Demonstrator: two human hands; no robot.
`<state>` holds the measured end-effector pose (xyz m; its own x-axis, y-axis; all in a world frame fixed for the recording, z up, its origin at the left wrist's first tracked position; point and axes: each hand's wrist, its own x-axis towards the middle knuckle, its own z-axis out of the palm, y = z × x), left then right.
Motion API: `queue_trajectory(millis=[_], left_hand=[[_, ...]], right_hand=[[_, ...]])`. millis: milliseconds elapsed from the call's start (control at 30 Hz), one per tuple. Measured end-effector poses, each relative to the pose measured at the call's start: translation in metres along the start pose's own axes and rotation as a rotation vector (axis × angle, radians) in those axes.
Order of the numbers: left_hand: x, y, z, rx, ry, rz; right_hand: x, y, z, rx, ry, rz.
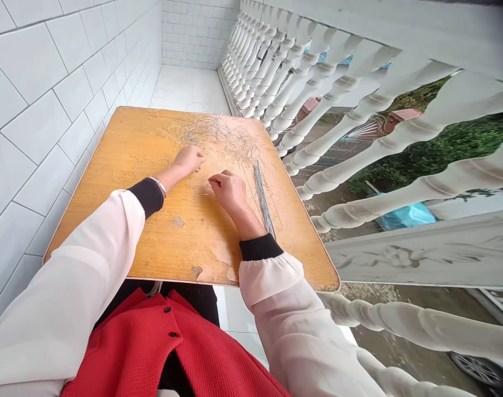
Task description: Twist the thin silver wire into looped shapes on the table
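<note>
My left hand (189,159) rests on a worn wooden table (152,242), fingers curled down over thin bent wire pieces. My right hand (229,190) lies a little nearer to me, its thumb and fingers pinched together on a thin wire that I can barely make out. A tangled heap of thin wire pieces (218,135) spreads across the far part of the table, just beyond both hands. A bundle of straight wire rods (263,198) lies along the right side, close to my right wrist. Curved wire hooks (133,165) lie to the left of my left hand.
A white tiled wall (48,110) runs close along the table's left side. A white stone balustrade (317,82) stands on the right, with a drop to a yard below. White floor (185,88) stretches beyond the table. My red garment (152,347) is at the near edge.
</note>
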<state>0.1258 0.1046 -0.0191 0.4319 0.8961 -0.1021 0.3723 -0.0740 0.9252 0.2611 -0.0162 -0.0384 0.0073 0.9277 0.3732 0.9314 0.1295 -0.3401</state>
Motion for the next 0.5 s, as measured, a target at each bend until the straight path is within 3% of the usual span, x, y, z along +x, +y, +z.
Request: queue_trajectory(millis=[100,267,400,500], left_hand=[[0.006,-0.001,0.004,0.172,0.127,-0.016],[0.007,-0.005,0.004,0.247,0.168,-0.004],[-0.016,-0.001,0.001,0.318,0.209,0.104],[-0.046,0.007,0.004,0.337,0.11,0.147]], right_hand=[[0.001,0.0,-0.001,-0.033,-0.033,-0.009],[0.004,0.002,-0.001,-0.062,-0.121,0.03],[0.005,0.004,-0.002,-0.065,-0.112,0.065],[0.005,0.001,-0.005,-0.074,-0.061,0.097]])
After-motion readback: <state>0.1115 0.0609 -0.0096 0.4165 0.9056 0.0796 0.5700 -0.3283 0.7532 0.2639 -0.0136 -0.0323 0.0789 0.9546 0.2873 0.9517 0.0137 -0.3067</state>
